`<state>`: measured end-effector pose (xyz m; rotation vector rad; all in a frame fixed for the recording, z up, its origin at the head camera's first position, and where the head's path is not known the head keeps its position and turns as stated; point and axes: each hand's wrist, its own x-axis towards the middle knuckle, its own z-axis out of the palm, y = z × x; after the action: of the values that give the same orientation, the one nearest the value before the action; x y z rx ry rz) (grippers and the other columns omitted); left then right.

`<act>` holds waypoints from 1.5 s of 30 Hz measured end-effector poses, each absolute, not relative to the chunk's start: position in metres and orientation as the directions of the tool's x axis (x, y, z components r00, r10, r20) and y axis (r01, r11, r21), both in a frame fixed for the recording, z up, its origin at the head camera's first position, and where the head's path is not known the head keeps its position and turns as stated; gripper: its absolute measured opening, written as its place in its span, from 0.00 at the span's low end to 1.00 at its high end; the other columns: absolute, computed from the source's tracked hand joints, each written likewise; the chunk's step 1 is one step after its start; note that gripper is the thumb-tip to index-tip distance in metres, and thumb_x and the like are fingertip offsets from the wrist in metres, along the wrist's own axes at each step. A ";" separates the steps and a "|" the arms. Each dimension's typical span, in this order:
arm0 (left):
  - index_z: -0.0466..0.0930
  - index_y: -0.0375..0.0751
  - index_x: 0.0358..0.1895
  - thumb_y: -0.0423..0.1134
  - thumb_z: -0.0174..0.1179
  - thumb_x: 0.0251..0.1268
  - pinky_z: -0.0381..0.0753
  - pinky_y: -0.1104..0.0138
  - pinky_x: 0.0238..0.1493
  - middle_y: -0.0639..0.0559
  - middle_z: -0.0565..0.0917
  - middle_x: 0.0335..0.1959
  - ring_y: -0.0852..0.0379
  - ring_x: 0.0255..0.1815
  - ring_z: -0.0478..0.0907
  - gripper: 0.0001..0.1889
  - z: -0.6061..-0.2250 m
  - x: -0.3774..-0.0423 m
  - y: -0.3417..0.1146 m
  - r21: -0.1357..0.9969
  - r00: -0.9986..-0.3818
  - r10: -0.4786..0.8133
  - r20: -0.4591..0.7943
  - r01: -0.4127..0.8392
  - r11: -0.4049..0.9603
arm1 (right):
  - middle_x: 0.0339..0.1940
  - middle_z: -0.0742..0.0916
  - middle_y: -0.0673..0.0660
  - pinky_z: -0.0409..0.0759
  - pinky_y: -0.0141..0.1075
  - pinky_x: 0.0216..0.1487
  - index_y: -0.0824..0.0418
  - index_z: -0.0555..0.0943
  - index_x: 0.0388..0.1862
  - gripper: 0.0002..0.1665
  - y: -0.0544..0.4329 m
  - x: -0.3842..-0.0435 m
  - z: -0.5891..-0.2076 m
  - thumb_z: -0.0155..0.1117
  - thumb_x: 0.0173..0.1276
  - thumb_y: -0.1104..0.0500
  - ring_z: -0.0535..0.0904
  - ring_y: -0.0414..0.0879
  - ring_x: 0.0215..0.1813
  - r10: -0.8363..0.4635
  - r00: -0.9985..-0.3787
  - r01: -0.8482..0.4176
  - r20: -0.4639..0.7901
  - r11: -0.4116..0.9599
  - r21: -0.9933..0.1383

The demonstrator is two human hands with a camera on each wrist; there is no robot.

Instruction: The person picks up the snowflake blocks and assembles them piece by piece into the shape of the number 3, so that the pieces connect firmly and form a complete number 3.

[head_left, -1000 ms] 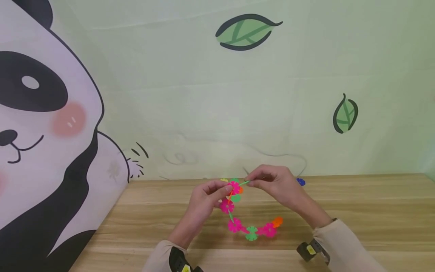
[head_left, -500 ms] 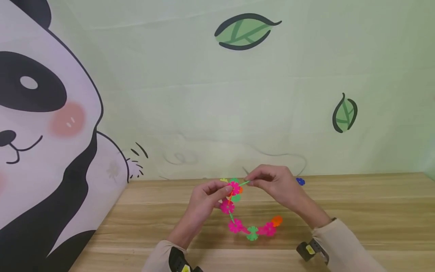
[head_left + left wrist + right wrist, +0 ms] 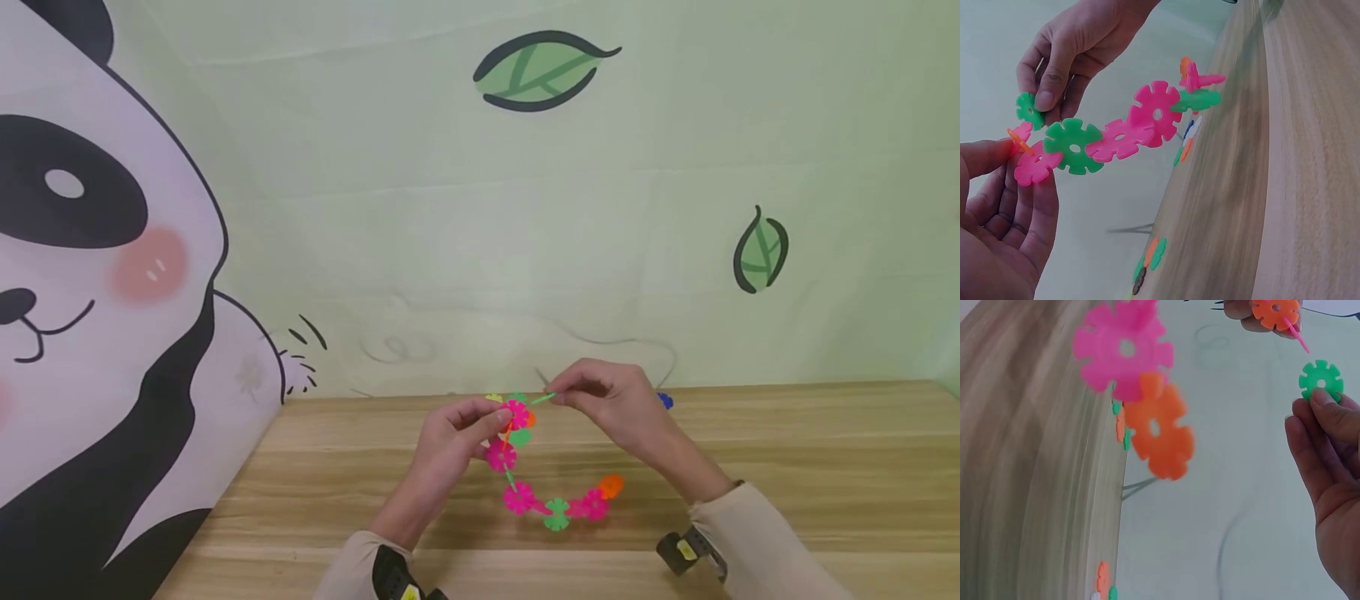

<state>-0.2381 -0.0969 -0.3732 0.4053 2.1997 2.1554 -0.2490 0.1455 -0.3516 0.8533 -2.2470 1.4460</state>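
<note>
- A chain [image 3: 518,498] of notched, flower-shaped discs, pink, green and orange, curves from the left hand [image 3: 461,433] round to the near side of the right hand [image 3: 611,412].
- Left hand pinches the chain's end; right hand pinches a green disc [image 3: 1321,372].
- Right wrist view shows a small gap between green disc and chain, unclear from the head.
- Left wrist view adds a dark brown disc [image 3: 1139,281] on the bench [image 3: 375,483], beyond the hands.

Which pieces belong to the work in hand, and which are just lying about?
In hand:
Left hand, pinching the chain of flower-shaped discs
Right hand, pinching a green disc

Lying on the table, perhaps spares:
Blue disc
Orange disc
Dark disc
</note>
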 end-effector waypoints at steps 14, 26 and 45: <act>0.89 0.35 0.46 0.41 0.70 0.72 0.85 0.68 0.36 0.50 0.88 0.36 0.55 0.35 0.83 0.11 -0.372 -0.237 -0.100 0.980 -0.963 0.199 0.182 0.194 0.044 | 0.38 0.92 0.54 0.90 0.35 0.47 0.61 0.91 0.38 0.12 0.130 -0.245 -0.351 0.73 0.65 0.76 0.90 0.45 0.41 -0.337 -0.727 -0.683 0.597 0.266 -0.681; 0.89 0.36 0.45 0.41 0.70 0.73 0.87 0.63 0.41 0.49 0.88 0.38 0.52 0.38 0.84 0.10 -0.372 -0.237 -0.103 0.980 -0.962 0.208 0.175 0.190 0.056 | 0.40 0.93 0.52 0.90 0.36 0.46 0.60 0.92 0.39 0.13 0.125 -0.244 -0.352 0.73 0.65 0.77 0.90 0.47 0.41 -0.354 -0.702 -0.708 0.618 0.259 -0.657; 0.88 0.35 0.45 0.42 0.71 0.72 0.87 0.65 0.39 0.51 0.88 0.37 0.54 0.36 0.85 0.12 -0.375 -0.239 -0.099 0.979 -0.958 0.222 0.180 0.196 0.052 | 0.42 0.91 0.50 0.89 0.38 0.49 0.60 0.89 0.46 0.09 0.163 -0.263 -0.346 0.76 0.69 0.68 0.88 0.47 0.46 -0.335 -0.806 -0.592 0.489 0.460 -0.661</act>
<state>-0.2394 -0.0986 -0.3751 0.4504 2.2643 2.1022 -0.2632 0.1631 -0.3464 0.7927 -2.4239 1.2681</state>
